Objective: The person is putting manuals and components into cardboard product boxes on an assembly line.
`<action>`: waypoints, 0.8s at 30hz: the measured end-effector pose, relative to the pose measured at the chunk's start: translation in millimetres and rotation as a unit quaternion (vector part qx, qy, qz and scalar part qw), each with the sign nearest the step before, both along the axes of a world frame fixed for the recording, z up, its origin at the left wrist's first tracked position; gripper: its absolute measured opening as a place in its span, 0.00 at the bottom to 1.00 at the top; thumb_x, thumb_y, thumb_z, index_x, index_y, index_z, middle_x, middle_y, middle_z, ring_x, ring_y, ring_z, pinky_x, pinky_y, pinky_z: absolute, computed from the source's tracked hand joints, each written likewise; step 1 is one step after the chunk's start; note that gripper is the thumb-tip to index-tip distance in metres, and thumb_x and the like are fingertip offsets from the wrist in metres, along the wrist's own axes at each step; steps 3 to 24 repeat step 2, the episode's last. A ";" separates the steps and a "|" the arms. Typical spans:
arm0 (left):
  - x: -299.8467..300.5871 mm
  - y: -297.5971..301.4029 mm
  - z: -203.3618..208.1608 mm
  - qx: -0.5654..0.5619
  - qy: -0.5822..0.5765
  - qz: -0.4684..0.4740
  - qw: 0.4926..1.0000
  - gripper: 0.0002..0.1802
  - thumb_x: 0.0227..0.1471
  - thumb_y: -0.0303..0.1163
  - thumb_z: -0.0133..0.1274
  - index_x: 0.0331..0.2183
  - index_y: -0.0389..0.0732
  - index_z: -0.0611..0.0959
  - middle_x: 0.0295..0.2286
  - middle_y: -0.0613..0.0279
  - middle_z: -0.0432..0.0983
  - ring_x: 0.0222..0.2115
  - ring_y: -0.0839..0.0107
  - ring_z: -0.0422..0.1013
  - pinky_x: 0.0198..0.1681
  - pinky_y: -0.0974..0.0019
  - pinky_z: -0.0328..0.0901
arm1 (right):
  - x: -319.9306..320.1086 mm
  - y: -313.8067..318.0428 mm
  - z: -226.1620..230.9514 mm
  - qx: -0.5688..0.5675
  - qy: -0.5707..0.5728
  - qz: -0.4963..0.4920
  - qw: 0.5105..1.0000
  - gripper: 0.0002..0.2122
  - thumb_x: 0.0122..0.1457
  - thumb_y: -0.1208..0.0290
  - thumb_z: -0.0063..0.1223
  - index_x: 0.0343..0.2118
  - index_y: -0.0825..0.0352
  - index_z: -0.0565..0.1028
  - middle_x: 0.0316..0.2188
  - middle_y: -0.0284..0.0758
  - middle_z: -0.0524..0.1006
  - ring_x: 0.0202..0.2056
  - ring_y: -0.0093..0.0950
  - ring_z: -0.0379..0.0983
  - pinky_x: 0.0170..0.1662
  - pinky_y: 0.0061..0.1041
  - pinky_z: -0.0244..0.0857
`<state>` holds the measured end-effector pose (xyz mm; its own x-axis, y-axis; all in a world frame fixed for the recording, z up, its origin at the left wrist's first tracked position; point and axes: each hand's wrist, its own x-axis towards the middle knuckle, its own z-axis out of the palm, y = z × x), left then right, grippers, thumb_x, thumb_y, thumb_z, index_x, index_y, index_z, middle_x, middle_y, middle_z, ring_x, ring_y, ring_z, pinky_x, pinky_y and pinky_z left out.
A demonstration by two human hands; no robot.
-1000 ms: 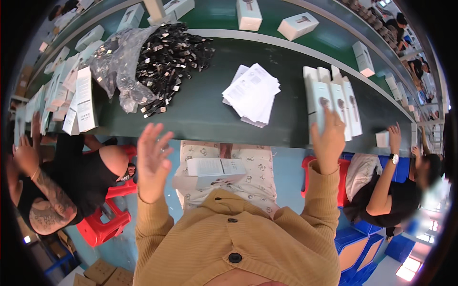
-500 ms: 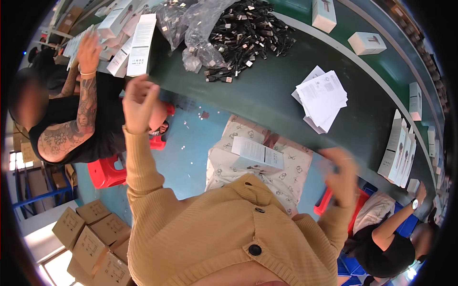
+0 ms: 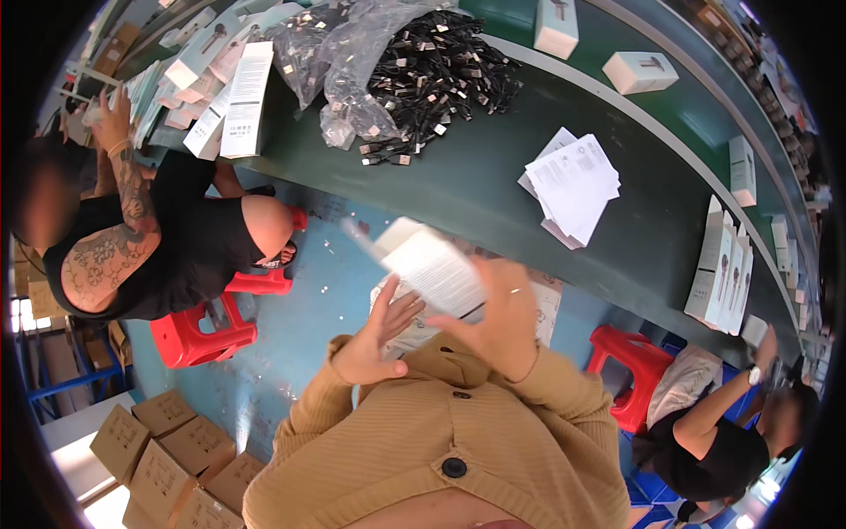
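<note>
A white printed carton (image 3: 434, 271) is tilted above my lap, its end flap standing out at the upper left and slightly blurred. My right hand (image 3: 504, 319) grips its right end, the thumb in front and the other fingers partly hidden. Beside the carton's lower left side, my left hand (image 3: 381, 342) is open with fingers spread and nothing in it. Under the carton lies a patterned cloth (image 3: 545, 304), mostly covered from view.
On the green table (image 3: 458, 189) lie black USB cables (image 3: 449, 75), plastic bags (image 3: 352, 79) and a stack of leaflets (image 3: 575, 185). White boxes stand at left and right (image 3: 721, 273). Co-workers sit on both sides; a red stool (image 3: 630, 370) is at right.
The carton has come up off my lap into my right hand and tilted. My left hand has moved from the table's left edge down to the carton's side.
</note>
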<state>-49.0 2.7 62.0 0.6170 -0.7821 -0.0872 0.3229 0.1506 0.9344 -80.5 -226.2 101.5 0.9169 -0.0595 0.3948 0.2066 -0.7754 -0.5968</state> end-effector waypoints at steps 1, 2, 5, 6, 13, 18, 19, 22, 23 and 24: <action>-7.8 -8.1 -16.3 -0.033 0.060 0.020 0.997 0.70 0.41 0.50 0.66 0.61 0.41 0.27 0.63 0.50 0.33 0.64 0.54 0.36 0.65 0.53 0.35 | -1.4 8.0 1.1 0.047 0.044 0.051 0.997 0.36 0.41 0.55 0.67 0.52 0.66 0.64 0.40 0.43 0.70 0.40 0.42 0.68 0.44 0.40 0.62; -8.9 -16.4 -22.9 -0.047 -0.024 0.037 0.998 0.65 0.45 0.52 0.62 0.63 0.46 0.31 0.63 0.48 0.34 0.65 0.52 0.31 0.65 0.54 0.36 | -5.4 17.8 0.0 0.095 0.085 0.099 0.987 0.36 0.43 0.53 0.66 0.54 0.63 0.64 0.42 0.43 0.69 0.42 0.42 0.67 0.46 0.42 0.62; -8.9 -16.4 -22.9 -0.047 -0.024 0.037 0.998 0.65 0.45 0.52 0.62 0.63 0.46 0.31 0.63 0.48 0.34 0.65 0.52 0.31 0.65 0.54 0.36 | -5.4 17.8 0.0 0.095 0.085 0.099 0.987 0.36 0.43 0.53 0.66 0.54 0.63 0.64 0.42 0.43 0.69 0.42 0.42 0.67 0.46 0.42 0.62; -8.9 -16.4 -22.9 -0.047 -0.024 0.037 0.998 0.65 0.45 0.52 0.62 0.63 0.46 0.31 0.63 0.48 0.34 0.65 0.52 0.31 0.65 0.54 0.36 | -5.4 17.8 0.0 0.095 0.085 0.099 0.987 0.36 0.43 0.53 0.66 0.54 0.63 0.64 0.42 0.43 0.69 0.42 0.42 0.67 0.46 0.42 0.62; -8.9 -16.4 -22.9 -0.047 -0.024 0.037 0.998 0.65 0.45 0.52 0.62 0.63 0.46 0.31 0.63 0.48 0.34 0.65 0.52 0.31 0.65 0.54 0.36 | -5.4 17.8 0.0 0.095 0.085 0.099 0.987 0.36 0.43 0.53 0.66 0.54 0.63 0.64 0.42 0.43 0.69 0.42 0.42 0.67 0.46 0.42 0.62; -8.9 -16.4 -22.9 -0.047 -0.024 0.037 0.998 0.65 0.45 0.52 0.62 0.63 0.46 0.31 0.63 0.48 0.34 0.65 0.52 0.31 0.65 0.54 0.36 | -5.4 17.8 0.0 0.095 0.085 0.099 0.987 0.36 0.43 0.53 0.66 0.54 0.63 0.64 0.42 0.43 0.69 0.42 0.42 0.67 0.46 0.42 0.62; -8.9 -16.4 -22.9 -0.047 -0.024 0.037 0.998 0.65 0.45 0.52 0.62 0.63 0.46 0.31 0.63 0.48 0.34 0.65 0.52 0.31 0.65 0.54 0.36 | -5.4 17.8 0.0 0.095 0.085 0.099 0.987 0.36 0.43 0.53 0.66 0.54 0.63 0.64 0.42 0.43 0.69 0.42 0.42 0.67 0.46 0.42 0.62; -8.9 -16.4 -22.9 -0.047 -0.024 0.037 0.998 0.65 0.45 0.52 0.62 0.63 0.46 0.31 0.63 0.48 0.34 0.65 0.52 0.31 0.65 0.54 0.36 | -5.4 17.8 0.0 0.095 0.085 0.099 0.987 0.36 0.43 0.53 0.66 0.54 0.63 0.64 0.42 0.43 0.69 0.42 0.42 0.67 0.46 0.42 0.62; -8.9 -16.4 -22.9 -0.047 -0.024 0.037 0.998 0.65 0.45 0.52 0.62 0.63 0.46 0.31 0.63 0.48 0.34 0.65 0.52 0.31 0.65 0.54 0.36 | -5.4 17.8 0.0 0.095 0.085 0.099 0.987 0.36 0.43 0.53 0.66 0.54 0.63 0.64 0.42 0.43 0.69 0.42 0.42 0.67 0.46 0.42 0.62; -8.9 -16.4 -22.9 -0.047 -0.024 0.037 0.998 0.65 0.45 0.52 0.62 0.63 0.46 0.31 0.63 0.48 0.34 0.65 0.52 0.31 0.65 0.54 0.36 | -5.4 17.8 0.0 0.095 0.085 0.099 0.987 0.36 0.43 0.53 0.66 0.54 0.63 0.64 0.42 0.43 0.69 0.42 0.42 0.67 0.46 0.42 0.62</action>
